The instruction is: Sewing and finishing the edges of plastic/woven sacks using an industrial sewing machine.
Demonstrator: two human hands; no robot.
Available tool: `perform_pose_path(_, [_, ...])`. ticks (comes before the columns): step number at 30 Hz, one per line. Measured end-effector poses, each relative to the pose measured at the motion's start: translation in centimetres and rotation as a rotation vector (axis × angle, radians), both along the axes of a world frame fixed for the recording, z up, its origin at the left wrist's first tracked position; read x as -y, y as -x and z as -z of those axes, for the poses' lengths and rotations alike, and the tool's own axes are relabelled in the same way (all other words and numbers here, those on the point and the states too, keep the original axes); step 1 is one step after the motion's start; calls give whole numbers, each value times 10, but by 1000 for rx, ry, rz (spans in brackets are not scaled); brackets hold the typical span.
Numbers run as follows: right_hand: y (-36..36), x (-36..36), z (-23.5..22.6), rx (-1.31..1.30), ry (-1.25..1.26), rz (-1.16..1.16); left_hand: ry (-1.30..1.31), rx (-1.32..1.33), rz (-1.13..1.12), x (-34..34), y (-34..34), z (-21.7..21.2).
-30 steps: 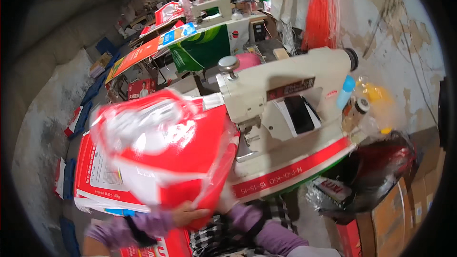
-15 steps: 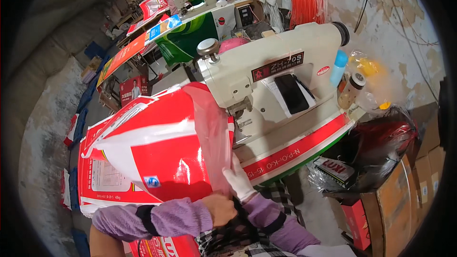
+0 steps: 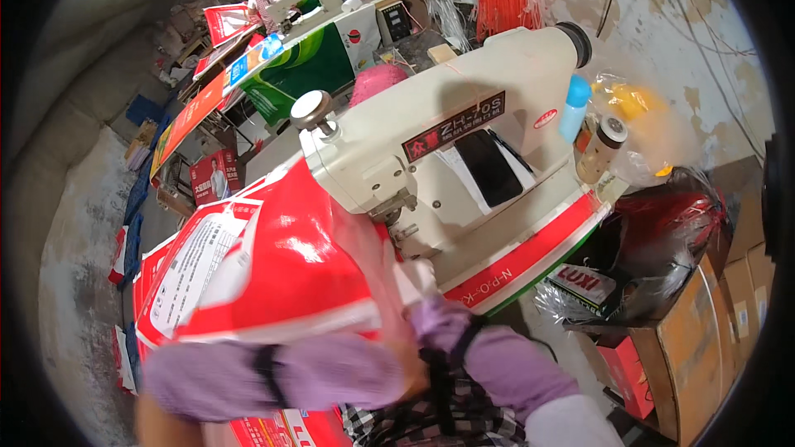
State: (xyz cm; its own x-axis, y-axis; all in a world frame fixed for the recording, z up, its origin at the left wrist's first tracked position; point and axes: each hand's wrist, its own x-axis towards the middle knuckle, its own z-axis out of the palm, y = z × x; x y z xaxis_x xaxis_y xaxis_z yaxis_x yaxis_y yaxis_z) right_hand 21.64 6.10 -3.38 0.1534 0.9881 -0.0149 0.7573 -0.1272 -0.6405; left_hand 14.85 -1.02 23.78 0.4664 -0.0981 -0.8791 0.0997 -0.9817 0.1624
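A glossy red and white printed bag (image 3: 302, 261) lies in front of me, its near side lifted and folded, its right edge by the head of a cream sewing machine (image 3: 352, 170). My left hand (image 3: 408, 358) is closed on the near end of that edge, blurred by motion and partly hidden by its purple sleeve. Just above it, my right hand (image 3: 419, 278), in a white glove, is closed on the bag's edge below the machine's needle area. Some of its fingers are hidden by the bag.
On the machine bed lies a dark phone (image 3: 490, 167) on white paper. A blue-capped bottle (image 3: 575, 108) and a tumbler (image 3: 603, 149) stand at its right end. Cardboard boxes (image 3: 694, 348) are at lower right. Farther off, a person (image 3: 261, 0) is near another sewing machine (image 3: 310, 2).
The bag's near side has been folded up and over, showing more of its white label panel. My left forearm has swung lower and closer; my right hand has moved slightly up along the edge.
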Motion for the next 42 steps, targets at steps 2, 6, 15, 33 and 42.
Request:
perform_pose_path(2, [4, -18, -5, 139, 74, -2, 103, 57, -39, 8, -11, 45])
perform_pose_path(6, [0, -23, -27, 156, 117, 10, 213, 294, -186, -17, 12, 23])
perform_pose_path(15, [-22, 51, -60, -1396, 17, 41, 702, 397, -1794, 7, 90, 44])
perform_pose_path(33, [2, 162, -107, -1419, 323, -193, -33, 475, -440, 15, 62, 72])
perform_pose_path(42, [-27, 174, -132, -788, 312, -204, -14, 483, -661, 54, 69, 63])
